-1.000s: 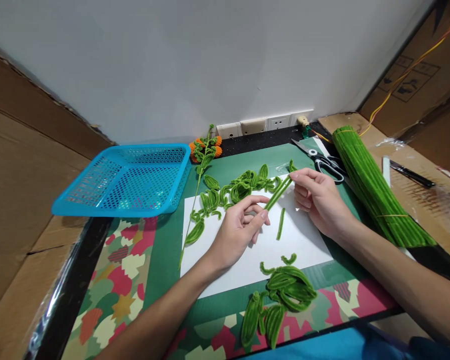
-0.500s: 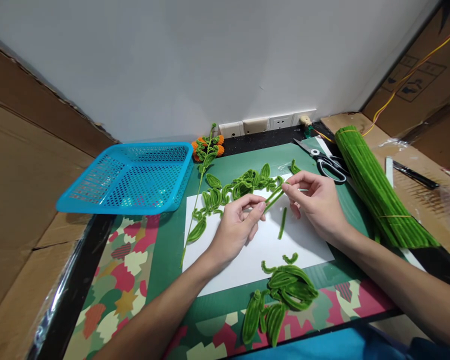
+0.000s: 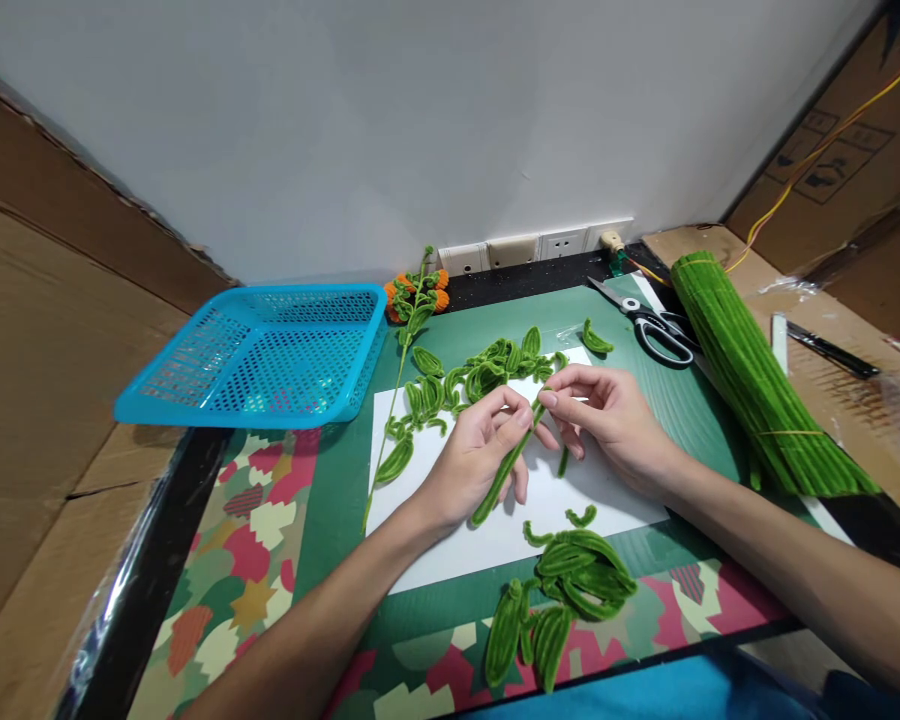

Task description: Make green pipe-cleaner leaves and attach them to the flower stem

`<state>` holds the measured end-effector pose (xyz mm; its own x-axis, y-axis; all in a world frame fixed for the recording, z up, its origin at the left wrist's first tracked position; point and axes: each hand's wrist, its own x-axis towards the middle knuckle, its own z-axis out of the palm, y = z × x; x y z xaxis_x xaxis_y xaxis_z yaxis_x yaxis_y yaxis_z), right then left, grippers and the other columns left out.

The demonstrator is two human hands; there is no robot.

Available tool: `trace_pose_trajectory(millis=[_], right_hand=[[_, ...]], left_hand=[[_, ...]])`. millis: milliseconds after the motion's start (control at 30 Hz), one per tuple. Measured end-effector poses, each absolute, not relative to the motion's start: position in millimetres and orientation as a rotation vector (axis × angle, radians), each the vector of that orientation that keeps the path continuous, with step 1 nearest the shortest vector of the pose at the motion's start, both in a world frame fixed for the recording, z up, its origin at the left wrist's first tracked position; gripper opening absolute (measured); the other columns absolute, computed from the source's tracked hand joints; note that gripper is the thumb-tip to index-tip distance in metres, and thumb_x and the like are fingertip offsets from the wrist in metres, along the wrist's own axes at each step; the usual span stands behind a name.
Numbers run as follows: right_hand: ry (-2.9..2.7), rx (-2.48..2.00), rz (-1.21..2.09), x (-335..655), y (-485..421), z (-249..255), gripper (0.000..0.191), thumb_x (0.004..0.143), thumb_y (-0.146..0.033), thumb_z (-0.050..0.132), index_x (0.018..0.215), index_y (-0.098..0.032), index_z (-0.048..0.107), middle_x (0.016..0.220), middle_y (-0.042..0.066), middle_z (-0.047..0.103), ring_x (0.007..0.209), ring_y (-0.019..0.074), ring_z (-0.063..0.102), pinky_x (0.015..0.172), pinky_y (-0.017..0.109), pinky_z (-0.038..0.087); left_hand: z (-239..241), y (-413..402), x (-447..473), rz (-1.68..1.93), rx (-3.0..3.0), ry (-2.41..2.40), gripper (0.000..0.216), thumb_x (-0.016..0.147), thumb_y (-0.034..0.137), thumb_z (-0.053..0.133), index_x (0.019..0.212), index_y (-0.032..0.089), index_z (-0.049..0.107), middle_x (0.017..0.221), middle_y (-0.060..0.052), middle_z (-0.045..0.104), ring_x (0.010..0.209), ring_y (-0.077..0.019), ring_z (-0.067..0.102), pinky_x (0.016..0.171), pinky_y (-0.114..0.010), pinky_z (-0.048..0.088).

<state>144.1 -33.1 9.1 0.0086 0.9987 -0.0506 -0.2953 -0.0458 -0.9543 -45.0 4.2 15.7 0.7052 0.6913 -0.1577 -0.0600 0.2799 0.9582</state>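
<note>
Above a sheet of white paper (image 3: 442,545), my left hand (image 3: 487,445) pinches a green pipe cleaner (image 3: 499,488) whose length hangs down toward me across the fingers. My right hand (image 3: 600,415) has thumb and forefinger closed on the pipe cleaner's upper end, close to the left fingertips. A short green piece (image 3: 563,462) lies on the paper, partly covered by the right hand. Leaf shapes of bent pipe cleaner (image 3: 487,370) are heaped behind my hands. Another pile of such leaves (image 3: 581,575) lies nearer to me, at the paper's front edge.
A blue basket (image 3: 255,415) stands at the left back, beside a stem with orange flowers (image 3: 420,295). Scissors (image 3: 656,330) lie at the right back, next to a thick bundle of green pipe cleaners (image 3: 772,390). A black pen-like tool (image 3: 832,350) is farther right. Wall sockets (image 3: 562,244) line the back.
Both hands have drawn closer together, the right one moving left and slightly down. The pipe cleaner, earlier stretched between the hands, now hangs down past the left fingers.
</note>
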Motion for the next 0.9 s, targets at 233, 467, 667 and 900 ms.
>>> trace_pose_trajectory(millis=[233,467,667,900], right_hand=[[-1.008,-1.043,1.38,143.8,-34.8,8.8,0.027,0.084,-0.044,0.089,0.085,-0.02,0.076,0.056,-0.004,0.061,0.042,0.0084,0.046,0.041,0.022,0.032],[-1.036,-1.03,1.341,142.0,-34.4,11.8,0.025,0.083,-0.043,0.09,0.083,-0.021,0.076,0.055,-0.005,0.058,0.042,0.0086,0.044,0.04,0.022,0.03],[-1.02,-1.053,1.318,141.1,-34.4,11.0,0.025,0.083,-0.044,0.089,0.081,-0.022,0.076,0.053,-0.005,0.057,0.042,0.0089,0.042,0.04,0.023,0.028],[-0.902,-1.063,1.322,141.9,-33.2,10.0,0.028,0.077,-0.042,0.094,0.081,-0.021,0.076,0.053,-0.006,0.056,0.04,0.0076,0.041,0.038,0.022,0.028]], left_hand=[[20.7,7.6,-47.5,0.493,1.144,0.602,0.029,0.103,0.041,0.066,0.09,0.02,0.053,0.072,0.004,0.065,0.041,-0.0042,0.052,0.039,-0.014,0.035],[25.9,7.8,-48.5,0.442,1.078,0.628,0.029,0.1,0.04,0.069,0.087,0.02,0.053,0.064,0.006,0.059,0.04,-0.005,0.048,0.038,-0.013,0.036],[27.0,5.8,-48.8,0.415,1.113,0.642,0.028,0.102,0.045,0.065,0.092,0.022,0.051,0.062,0.005,0.063,0.042,-0.0081,0.053,0.04,-0.014,0.041],[23.3,7.0,-47.3,0.472,1.134,0.701,0.033,0.102,0.054,0.064,0.098,0.024,0.051,0.048,0.008,0.059,0.028,-0.0093,0.045,0.03,-0.014,0.033]])
